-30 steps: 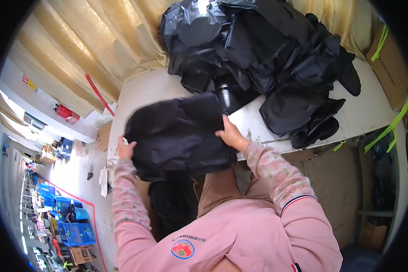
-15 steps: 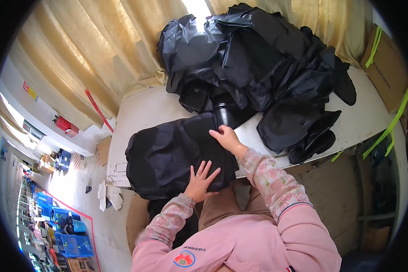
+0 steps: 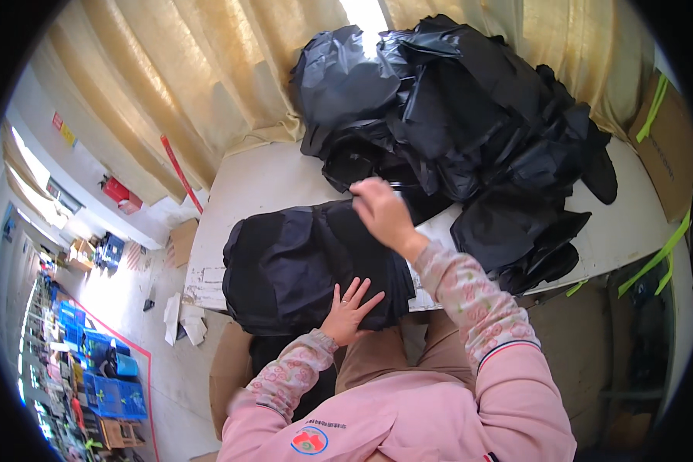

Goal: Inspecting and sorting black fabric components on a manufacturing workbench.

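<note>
A stack of black fabric pieces [image 3: 285, 258] lies near the front edge of the white table [image 3: 246, 181], its layers showing along the right side. My left hand [image 3: 348, 314] rests flat on the stack's near right part, fingers spread, with a ring on one finger. Over the stack's far right corner is my right hand [image 3: 383, 217], smeared by motion, its fingers partly bent. Whether anything is between them cannot be made out. Just beyond it, a big heap of crumpled black pieces [image 3: 470, 108], some with a sheen, covers the table's back and right.
Yellow curtains [image 3: 177, 85] hang behind the table. A cardboard box [image 3: 666, 158] with green straps [image 3: 654, 266] stands at the right. Down on the left floor are blue crates [image 3: 115, 393], papers [image 3: 183, 319] and an upright red strip [image 3: 181, 175].
My right hand has lifted from the stack's right edge and moved away from me, toward the heap. My left hand stays flat on the stack. The whole view has shifted slightly.
</note>
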The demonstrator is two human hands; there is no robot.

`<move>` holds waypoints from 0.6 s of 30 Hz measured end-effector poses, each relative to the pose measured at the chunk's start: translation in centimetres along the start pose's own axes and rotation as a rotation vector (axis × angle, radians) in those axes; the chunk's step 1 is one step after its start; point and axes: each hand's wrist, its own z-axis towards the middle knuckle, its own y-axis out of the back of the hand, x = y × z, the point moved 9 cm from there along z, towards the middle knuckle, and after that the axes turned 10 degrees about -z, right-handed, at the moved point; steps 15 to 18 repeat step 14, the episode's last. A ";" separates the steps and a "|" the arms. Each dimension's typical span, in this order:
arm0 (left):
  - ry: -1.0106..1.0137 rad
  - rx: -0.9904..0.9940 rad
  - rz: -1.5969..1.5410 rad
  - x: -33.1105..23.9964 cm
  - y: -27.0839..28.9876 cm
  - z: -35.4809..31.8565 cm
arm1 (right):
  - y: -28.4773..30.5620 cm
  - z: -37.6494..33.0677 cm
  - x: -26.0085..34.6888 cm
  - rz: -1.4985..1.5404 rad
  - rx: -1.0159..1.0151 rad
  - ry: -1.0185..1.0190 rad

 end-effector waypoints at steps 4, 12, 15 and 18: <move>-0.017 -0.025 0.035 -0.7 0.4 0.7 | -9.8 -11.1 -8.6 -0.041 0.460 -0.236; 0.233 -0.573 -0.991 0.6 -1.3 -9.0 | -10.0 -2.8 -3.7 -0.228 0.508 0.006; 0.639 -0.739 -1.592 2.8 -8.5 -13.3 | -13.3 -1.8 -2.1 -0.199 0.595 0.097; 0.639 -0.739 -1.592 2.8 -8.5 -13.3 | -13.3 -1.8 -2.1 -0.199 0.595 0.097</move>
